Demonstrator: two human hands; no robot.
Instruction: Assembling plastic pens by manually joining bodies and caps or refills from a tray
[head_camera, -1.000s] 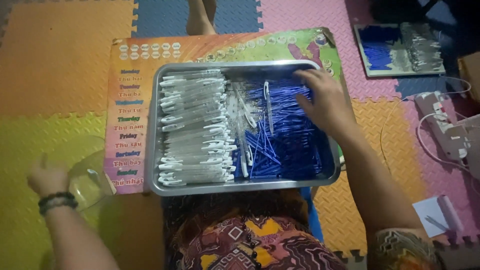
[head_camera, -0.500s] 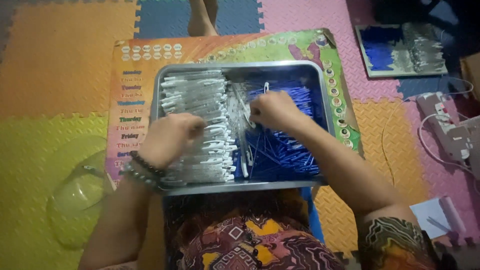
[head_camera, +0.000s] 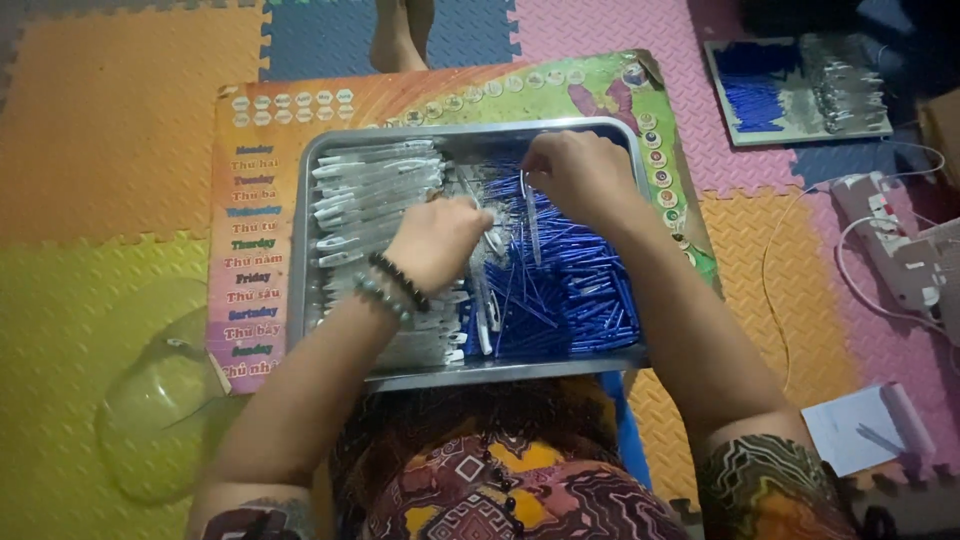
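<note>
Inspector: Fingers of the right hand (head_camera: 580, 175) are drawn together, pinching one thin clear tube (head_camera: 531, 222) that hangs down over the blue pieces. Fingers of the left hand (head_camera: 435, 240) are curled closed over the middle of the tray; what they grip is hidden beneath the knuckles.

Clerk: Where do the items lie?

Inspector: Both hands are inside a rectangular metal tray (head_camera: 500, 370) with raised walls. Its left half holds rows of clear slender casings (head_camera: 365, 195), laid side by side. Its right half holds a loose heap of thin blue rods (head_camera: 580, 290), crossing at many angles. The pinched tube sits at the boundary of the two.

Clerk: Any markings on the person?

Inspector: A dark bead bracelet (head_camera: 400, 283) on the left wrist, patterned clothing at the lap.

Clerk: Supporting surface?

Inspector: No counter. The tray rests on a colourful printed board (head_camera: 255, 250), itself on a floor of interlocking foam mats (head_camera: 110, 120) in orange, yellow, pink and blue, with a stippled texture.

Clerk: Surroundings?

Inspector: A clear plastic dome lid (head_camera: 160, 400) lies lower left on the yellow mat. A second tray (head_camera: 795, 90) with blue and clear pieces sits upper right. White cables and a power strip (head_camera: 890, 250) lie at the right edge, a white paper sheet (head_camera: 860, 430) below them.
</note>
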